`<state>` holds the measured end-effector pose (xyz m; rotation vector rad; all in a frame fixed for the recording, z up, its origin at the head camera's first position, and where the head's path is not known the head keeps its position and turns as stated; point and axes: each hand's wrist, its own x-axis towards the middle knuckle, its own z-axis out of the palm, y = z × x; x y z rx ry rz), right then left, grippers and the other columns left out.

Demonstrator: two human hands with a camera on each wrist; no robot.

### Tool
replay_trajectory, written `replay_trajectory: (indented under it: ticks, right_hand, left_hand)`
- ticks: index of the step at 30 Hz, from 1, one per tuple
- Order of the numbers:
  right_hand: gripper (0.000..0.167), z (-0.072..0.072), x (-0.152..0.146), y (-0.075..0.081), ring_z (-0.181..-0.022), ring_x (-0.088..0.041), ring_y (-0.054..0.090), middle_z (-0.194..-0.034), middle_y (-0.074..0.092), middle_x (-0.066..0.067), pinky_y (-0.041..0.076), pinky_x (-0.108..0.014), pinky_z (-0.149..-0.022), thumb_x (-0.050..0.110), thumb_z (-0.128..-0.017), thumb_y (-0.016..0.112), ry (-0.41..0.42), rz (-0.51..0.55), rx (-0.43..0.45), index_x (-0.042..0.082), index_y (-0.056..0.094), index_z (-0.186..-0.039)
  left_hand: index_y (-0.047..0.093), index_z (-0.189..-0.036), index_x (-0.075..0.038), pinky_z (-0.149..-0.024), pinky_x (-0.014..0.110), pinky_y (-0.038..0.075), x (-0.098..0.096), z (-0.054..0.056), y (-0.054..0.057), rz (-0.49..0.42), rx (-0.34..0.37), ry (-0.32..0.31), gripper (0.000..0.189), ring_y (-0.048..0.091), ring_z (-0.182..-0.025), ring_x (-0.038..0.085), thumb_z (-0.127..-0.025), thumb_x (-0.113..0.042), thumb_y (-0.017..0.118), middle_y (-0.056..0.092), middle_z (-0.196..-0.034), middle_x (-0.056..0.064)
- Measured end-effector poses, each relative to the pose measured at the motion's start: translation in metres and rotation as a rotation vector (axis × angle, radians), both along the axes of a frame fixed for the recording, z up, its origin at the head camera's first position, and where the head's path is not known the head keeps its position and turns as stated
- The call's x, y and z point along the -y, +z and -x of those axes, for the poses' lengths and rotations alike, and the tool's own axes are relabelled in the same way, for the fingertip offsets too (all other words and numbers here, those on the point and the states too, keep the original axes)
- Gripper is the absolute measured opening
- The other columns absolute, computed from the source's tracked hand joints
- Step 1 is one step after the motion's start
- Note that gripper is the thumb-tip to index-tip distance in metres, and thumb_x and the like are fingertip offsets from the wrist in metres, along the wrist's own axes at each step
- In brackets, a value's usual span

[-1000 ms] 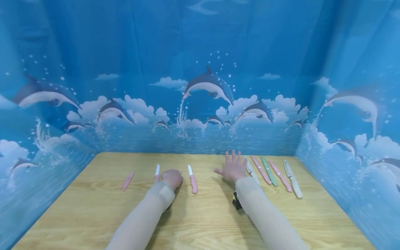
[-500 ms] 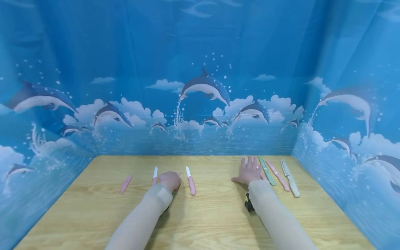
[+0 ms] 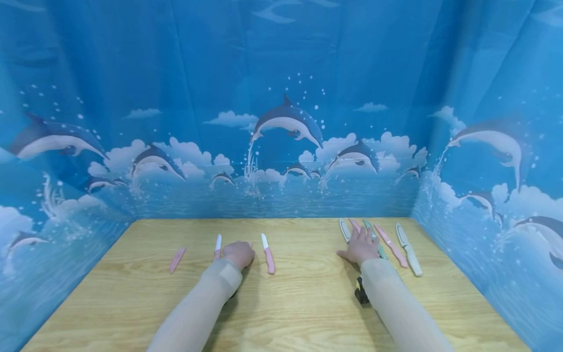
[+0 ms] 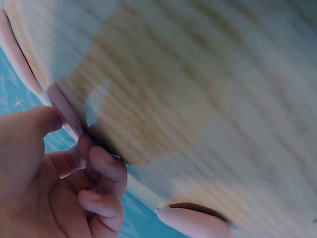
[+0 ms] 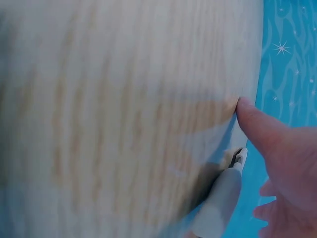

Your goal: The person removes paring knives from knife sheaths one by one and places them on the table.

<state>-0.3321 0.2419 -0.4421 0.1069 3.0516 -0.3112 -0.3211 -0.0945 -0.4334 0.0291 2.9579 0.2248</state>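
My left hand (image 3: 238, 255) rests low over the table between two pink-handled knives with white blades, the left knife (image 3: 217, 247) and the right knife (image 3: 268, 255). Its thumb and curled fingers pinch a narrow pink piece (image 4: 64, 106), mostly hidden in the head view. My right hand (image 3: 360, 246) lies spread over the row of knives at the right, partly covering a white knife (image 3: 345, 230), a pink knife (image 3: 355, 224) and a green knife (image 3: 382, 252). Whether the fingers touch them is unclear. The right wrist view shows a pale knife handle (image 5: 218, 206) beside the thumb.
Another pink knife (image 3: 392, 247) and a white knife (image 3: 410, 251) lie farther right. At the far left is a small flat pink piece (image 3: 178, 260). A dolphin-print curtain (image 3: 281, 186) borders the wooden table (image 3: 290, 313) at the back and sides.
My right hand has moved rightward, from beside the knife row to above it; the leftmost white knife shows again. My left hand stays in place. The head view has shifted slightly.
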Motion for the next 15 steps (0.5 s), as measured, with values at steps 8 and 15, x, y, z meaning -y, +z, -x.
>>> replay_trajectory:
  ticks: [8, 15]
  right_hand:
    - [0.08, -0.0057, 0.0063, 0.0063, -0.137, -0.055, 0.018, -0.142, 0.029, -0.041, 0.021, -0.061, -0.114, 0.039, -0.093, 0.062, 0.048, -0.02, 0.036, -0.023, 0.032, -0.135]
    - [0.059, -0.0012, 0.0082, 0.0075, -0.118, -0.052, 0.042, -0.121, 0.048, -0.038, 0.044, -0.058, -0.095, 0.039, -0.093, 0.062, 0.081, -0.088, 0.049, -0.017, 0.057, -0.113]
  left_hand:
    - [0.057, -0.066, -0.009, -0.045, 0.026, 0.029, 0.0007, 0.0026, -0.0038, 0.037, 0.018, 0.003, 0.03, 0.051, -0.06, 0.019, -0.094, -0.019, 0.05, 0.059, -0.069, 0.008]
    - [0.061, -0.075, -0.01, -0.045, 0.027, 0.029, 0.001, 0.0053, -0.0057, 0.043, 0.01, -0.008, 0.022, 0.052, -0.062, 0.02, -0.093, -0.017, 0.051, 0.061, -0.074, 0.009]
